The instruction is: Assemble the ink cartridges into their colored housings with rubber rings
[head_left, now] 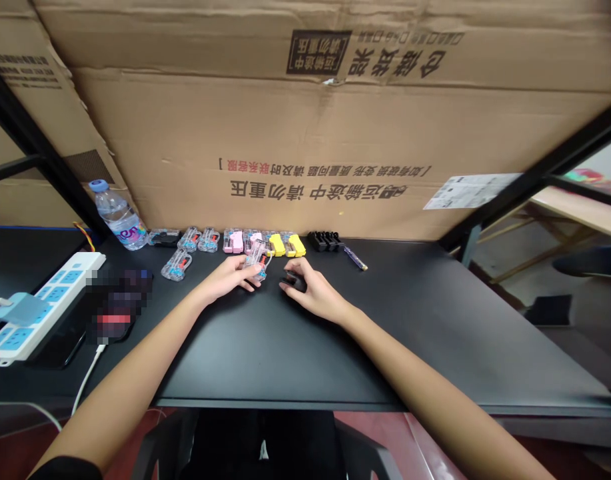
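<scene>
My left hand (229, 276) is closed around a small clear plastic gadget (258, 257) with red and blue parts inside, held just over the black table (285, 353). To its right, my right hand (311, 288) pinches a small black part (295, 281); the fingers cover some of it. The two hands are close but apart. Behind them stand pink-and-clear gadgets (234, 241) and yellow-and-clear gadgets (296, 245) in a row. More clear gadgets (208, 240) lie to the left, one of them (176, 265) nearer to me. Several black parts (325, 241) sit together at the right of the row.
A thin purple pen-like stick (356, 259) lies at the right. On the left are a water bottle (119, 217), a white power strip (45, 303) and a phone (118, 307) on a cable. A cardboard wall (265, 127) closes off the back, between black metal posts.
</scene>
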### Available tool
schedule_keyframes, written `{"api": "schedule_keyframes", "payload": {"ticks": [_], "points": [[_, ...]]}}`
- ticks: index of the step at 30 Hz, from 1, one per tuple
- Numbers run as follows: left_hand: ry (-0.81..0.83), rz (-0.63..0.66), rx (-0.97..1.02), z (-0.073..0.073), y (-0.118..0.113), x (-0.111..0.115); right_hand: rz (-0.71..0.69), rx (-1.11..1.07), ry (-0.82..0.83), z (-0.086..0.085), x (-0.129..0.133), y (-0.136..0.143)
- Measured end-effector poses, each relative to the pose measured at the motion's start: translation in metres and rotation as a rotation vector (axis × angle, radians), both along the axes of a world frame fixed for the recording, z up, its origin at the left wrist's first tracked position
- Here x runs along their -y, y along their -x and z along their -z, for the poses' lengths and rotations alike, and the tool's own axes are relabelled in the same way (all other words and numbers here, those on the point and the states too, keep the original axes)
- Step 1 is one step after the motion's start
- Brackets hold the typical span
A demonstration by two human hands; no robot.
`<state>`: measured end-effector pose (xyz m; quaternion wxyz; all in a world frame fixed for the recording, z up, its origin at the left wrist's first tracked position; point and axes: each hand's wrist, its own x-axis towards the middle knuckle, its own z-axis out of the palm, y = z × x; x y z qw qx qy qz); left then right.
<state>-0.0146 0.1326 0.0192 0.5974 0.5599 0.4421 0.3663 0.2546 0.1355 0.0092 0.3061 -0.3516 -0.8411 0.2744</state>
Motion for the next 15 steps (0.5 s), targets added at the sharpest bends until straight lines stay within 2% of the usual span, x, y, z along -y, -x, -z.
{"api": "schedule_keyframes", "payload": {"ticks": [7, 12, 15], "points": [[0.022, 0.011, -0.01, 0.0019, -0.0004, -0.0019, -0.04, 0.098, 0.04, -0.0094, 0.0034, -0.0013], [0.041, 0.012, 0.005, 0.0003, -0.0001, -0.0015, -0.001, 0.062, -0.001, -0.0051, 0.0, 0.0001], [0.042, 0.01, 0.002, -0.0001, -0.0003, -0.0012, -0.034, 0.028, -0.059, -0.0001, -0.004, 0.0003]]}}
